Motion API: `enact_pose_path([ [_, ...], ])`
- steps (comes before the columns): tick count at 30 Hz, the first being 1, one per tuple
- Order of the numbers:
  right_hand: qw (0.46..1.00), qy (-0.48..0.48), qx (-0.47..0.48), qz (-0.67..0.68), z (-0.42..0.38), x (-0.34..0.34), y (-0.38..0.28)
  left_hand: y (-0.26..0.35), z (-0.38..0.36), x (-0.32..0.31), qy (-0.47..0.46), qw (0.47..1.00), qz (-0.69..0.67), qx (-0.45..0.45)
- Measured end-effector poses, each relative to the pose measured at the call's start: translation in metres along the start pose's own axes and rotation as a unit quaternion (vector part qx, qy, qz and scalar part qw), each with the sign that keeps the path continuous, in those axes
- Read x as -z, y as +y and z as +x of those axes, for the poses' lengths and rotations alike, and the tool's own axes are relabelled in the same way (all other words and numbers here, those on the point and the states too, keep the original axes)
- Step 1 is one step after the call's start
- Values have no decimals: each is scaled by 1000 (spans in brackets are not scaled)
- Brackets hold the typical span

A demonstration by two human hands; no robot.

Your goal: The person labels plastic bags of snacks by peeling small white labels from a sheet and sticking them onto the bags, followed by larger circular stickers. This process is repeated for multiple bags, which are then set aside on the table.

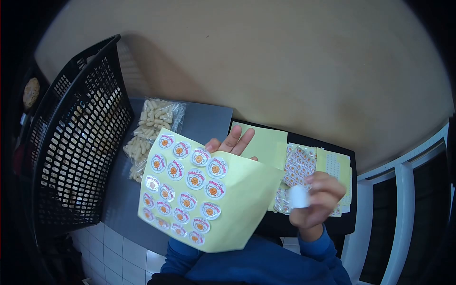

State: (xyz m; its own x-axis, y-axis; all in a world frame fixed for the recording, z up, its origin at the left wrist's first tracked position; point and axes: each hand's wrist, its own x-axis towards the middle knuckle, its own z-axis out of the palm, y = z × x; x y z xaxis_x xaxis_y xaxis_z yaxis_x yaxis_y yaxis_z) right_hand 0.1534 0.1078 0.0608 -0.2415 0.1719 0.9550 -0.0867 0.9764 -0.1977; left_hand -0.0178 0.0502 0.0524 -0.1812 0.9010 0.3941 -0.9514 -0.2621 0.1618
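Note:
A yellow sheet of round stickers point(242, 204) is held up in front of me, tilted. It has several printed stickers in rows on its left part, and its right part is bare. My left hand point(232, 141) is behind the sheet, with fingertips and thumb showing past its upper edge; the palm is hidden. To the right, my right hand point(319, 199) pinches a white round sticker point(299, 196) between thumb and fingers, apart from the sheet. The sticker's plain side faces me and is slightly blurred.
On the left a tall black slotted basket point(83, 137) holds pale pieces. Clear bags of pale puffed snacks point(154, 116) lie on the grey table point(204, 116). More sticker sheets point(300, 159) and yellow backing paper point(261, 142) are on a black surface to the right. A wall stands behind.

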Motion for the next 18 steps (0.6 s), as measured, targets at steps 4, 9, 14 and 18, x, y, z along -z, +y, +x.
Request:
enact_pose_path([
  [4, 916, 136, -325, 190, -3, -24, -15, 3, 0, -4, -20, 999, -48, -15],
  [9, 777, 38, -524, 347, -27, -21, -25, -5, 5, 2, 1, 999, 47, -3],
  [14, 865, 220, -447, 58, -43, 41, 11, 11, -17, 39, 107, 907, 376, 158],
  [18, 833, 329, -428, -120, -95, 131, 58, -1, -36, 54, 64, 497, 815, 291],
])
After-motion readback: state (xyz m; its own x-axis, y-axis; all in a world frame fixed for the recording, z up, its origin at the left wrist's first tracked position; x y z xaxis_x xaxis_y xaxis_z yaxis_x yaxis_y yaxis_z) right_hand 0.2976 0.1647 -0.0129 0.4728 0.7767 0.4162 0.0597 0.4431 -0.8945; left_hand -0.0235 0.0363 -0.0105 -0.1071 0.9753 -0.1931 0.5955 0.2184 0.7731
